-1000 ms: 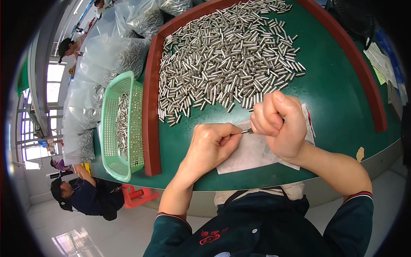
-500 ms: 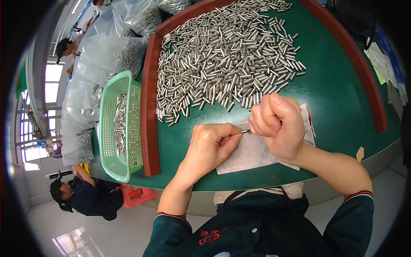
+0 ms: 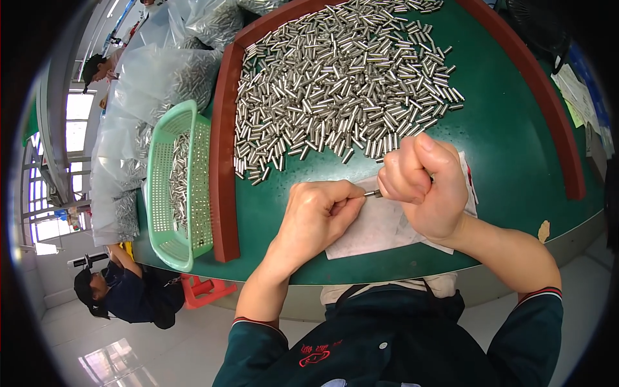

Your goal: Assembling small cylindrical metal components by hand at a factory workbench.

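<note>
Both hands meet at centre frame, over a white paper sheet lying on the green table. The right hand is clenched into a fist around one small metal pin; only the pin's tip shows, poking out toward the left. The left hand has its fingers curled and pinched at that exposed tip. Whether it actually grips the pin or only touches it cannot be told from here.

Handling judgement: the pin looks stiff, light and smooth-skinned, so probably slippery and prone to roll. A hold along the shaft, as the right hand has, seems sound; the bare end suits a fingertip pinch.

Stock: a broad heap of like pins fills the upper centre, bounded by a red-brown raised border on the left.

Containers and packaging: a pale green perforated basket sits just left of the border, centre left, holding more pins. Clear plastic bags, lumpy and part filled with pins, are stacked at upper left. Loose papers, white and yellowish, lie at the right edge; any print is too small to tell. A small tan scrap lies near the table's lower right rim.

A person in dark clothing crouches at lower left, well apart from the work.
</note>
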Tool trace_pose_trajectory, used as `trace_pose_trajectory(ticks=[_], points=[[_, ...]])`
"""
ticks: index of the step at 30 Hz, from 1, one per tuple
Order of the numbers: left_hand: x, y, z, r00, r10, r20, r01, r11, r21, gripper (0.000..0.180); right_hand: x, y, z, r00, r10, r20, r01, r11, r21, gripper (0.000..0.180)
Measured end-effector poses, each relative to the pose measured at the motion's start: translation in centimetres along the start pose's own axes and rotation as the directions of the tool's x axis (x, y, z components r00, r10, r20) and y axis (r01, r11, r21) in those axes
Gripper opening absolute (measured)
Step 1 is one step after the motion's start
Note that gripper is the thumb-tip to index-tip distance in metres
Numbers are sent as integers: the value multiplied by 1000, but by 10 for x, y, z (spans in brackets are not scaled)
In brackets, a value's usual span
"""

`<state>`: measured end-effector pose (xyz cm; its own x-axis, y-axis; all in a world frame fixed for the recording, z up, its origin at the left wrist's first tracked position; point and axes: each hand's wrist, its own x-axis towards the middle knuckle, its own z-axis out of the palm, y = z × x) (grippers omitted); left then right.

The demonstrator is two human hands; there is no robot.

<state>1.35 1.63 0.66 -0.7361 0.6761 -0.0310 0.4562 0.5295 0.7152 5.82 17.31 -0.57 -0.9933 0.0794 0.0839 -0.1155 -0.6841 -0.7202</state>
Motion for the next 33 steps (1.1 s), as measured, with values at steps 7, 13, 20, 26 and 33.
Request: trace_pose_trajectory(ticks=[7, 13, 20, 26, 33], points=[[1, 0, -1, 1000, -5, 9, 5, 1000, -10, 2, -2, 4, 2, 1000, -25, 10, 25, 999, -45, 42], [3, 2, -3, 999, 22, 29, -22, 1000, 6, 3, -6, 6, 8, 999, -47, -12, 45, 990, -135, 41], [1, -4, -2, 998, -58, -17, 56, 994, -97, 2, -1, 7, 8, 998, -68, -13, 66, 989, -131, 41], [6, -29, -13, 949, -66, 309, 314, 97, -944, 7, -4, 4, 5, 1000, -11, -22, 10, 1000, -18, 39], [9, -30, -13, 953, -145, 267, 286, 132, -949, 8, -1, 2, 4, 1000, -4, -15, 4, 1000, 13, 38]])
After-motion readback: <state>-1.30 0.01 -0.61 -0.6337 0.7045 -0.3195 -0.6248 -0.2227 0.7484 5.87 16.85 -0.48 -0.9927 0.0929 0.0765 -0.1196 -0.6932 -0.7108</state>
